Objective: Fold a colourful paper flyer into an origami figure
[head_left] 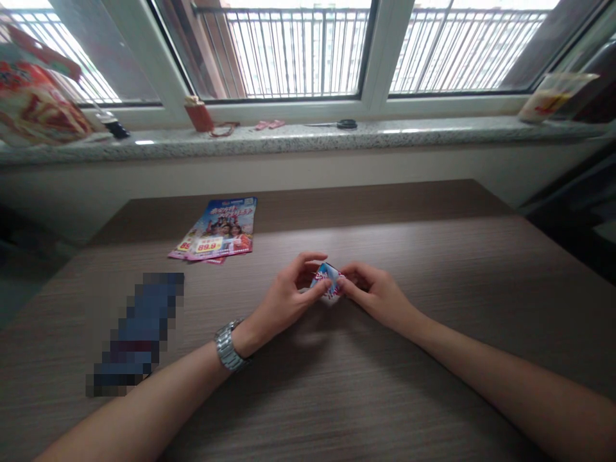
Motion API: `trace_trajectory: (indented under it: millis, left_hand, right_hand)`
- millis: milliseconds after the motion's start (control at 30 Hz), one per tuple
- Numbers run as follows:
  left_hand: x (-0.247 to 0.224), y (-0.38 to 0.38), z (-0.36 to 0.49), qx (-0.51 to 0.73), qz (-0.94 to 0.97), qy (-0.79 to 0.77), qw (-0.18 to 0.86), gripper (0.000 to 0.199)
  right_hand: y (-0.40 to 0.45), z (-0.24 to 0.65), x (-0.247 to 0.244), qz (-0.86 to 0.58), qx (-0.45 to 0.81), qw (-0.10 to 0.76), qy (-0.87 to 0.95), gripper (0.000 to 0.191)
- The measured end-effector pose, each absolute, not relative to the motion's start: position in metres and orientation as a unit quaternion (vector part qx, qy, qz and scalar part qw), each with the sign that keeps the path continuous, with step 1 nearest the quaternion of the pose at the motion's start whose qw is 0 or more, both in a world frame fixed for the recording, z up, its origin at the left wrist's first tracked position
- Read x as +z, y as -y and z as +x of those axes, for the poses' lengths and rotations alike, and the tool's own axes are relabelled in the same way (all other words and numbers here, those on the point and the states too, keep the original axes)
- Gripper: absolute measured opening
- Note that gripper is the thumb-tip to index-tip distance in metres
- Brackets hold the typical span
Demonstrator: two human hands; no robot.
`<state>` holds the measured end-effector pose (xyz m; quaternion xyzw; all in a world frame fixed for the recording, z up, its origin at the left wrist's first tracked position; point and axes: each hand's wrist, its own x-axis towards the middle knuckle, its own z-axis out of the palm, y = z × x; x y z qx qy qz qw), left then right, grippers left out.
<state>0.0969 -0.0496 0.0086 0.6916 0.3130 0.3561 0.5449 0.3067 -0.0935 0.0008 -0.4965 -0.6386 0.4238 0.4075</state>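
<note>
Between my two hands is a small piece of folded paper, printed in blue, white and red, with a pointed top. My left hand, a metal watch on its wrist, pinches the paper's left side between thumb and fingers. On the opposite side my right hand grips the paper's right edge, thumb in front. Both hands are just above the wooden table. My fingers hide part of the paper's sides and back.
Printed flyers lie in a stack at the table's back left. A blurred-out dark blue object is beside my left forearm. Along the stone windowsill are scissors, a red container, a plastic cup and a food packet.
</note>
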Motion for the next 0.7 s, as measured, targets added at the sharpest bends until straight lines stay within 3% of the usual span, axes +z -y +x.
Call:
trace_trajectory:
  millis: [100, 400, 700]
  left_hand:
    - [0.0131, 0.0490, 0.0959, 0.346, 0.695, -0.341, 0.530, 0.024]
    - [0.0139, 0.0467, 0.0946, 0.336, 0.671, -0.354, 0.558, 0.024]
    - [0.0166, 0.0483, 0.0961, 0.360, 0.657, -0.364, 0.554, 0.023]
  right_hand:
    - [0.0943, 0.3065, 0.0011, -0.492, 0.418, 0.403, 0.649, 0.023]
    - [0.0961, 0.3043, 0.0029, -0.489, 0.420, 0.403, 0.650, 0.019]
    - [0.1017, 0.2992, 0.0030, -0.497, 0.456, 0.381, 0.631, 0.027]
